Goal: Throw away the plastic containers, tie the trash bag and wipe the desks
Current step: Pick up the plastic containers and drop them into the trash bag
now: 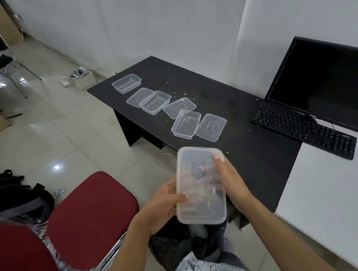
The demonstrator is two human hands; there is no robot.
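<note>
Curling under the near left side of a clear lidded box (pixel 201 210), the fingers (pixel 179 197) of your left hand (pixel 161 204) grip it, thumb pressed on the lid. The fingers of your right hand (pixel 233 186) wrap beneath the opposite side, showing blurred through the plastic, while its thumb lies along the right edge. Both hands hold the box lid up in the air, just off the near edge of the black counter (pixel 249 155) and directly above an open black trash bag (pixel 177 241) on the floor.

Farther along the counter, well apart from your hands, a ragged row runs away from you: the nearest lid (pixel 211 127), just beside the nearest tub (pixel 185 124); the middle lid (pixel 179 107); the middle tub (pixel 155 102), overlapping the far lid (pixel 140 96); and the far tub (pixel 126 83), standing alone. Pale crumbs (pixel 183 92) dot the surface beside the row.

To your right, a keyboard (pixel 303 132) spans the joint between the black counter and a white counter (pixel 326 188), in front of a dark monitor (pixel 322 83). To your left stands a red chair (pixel 90 217).
</note>
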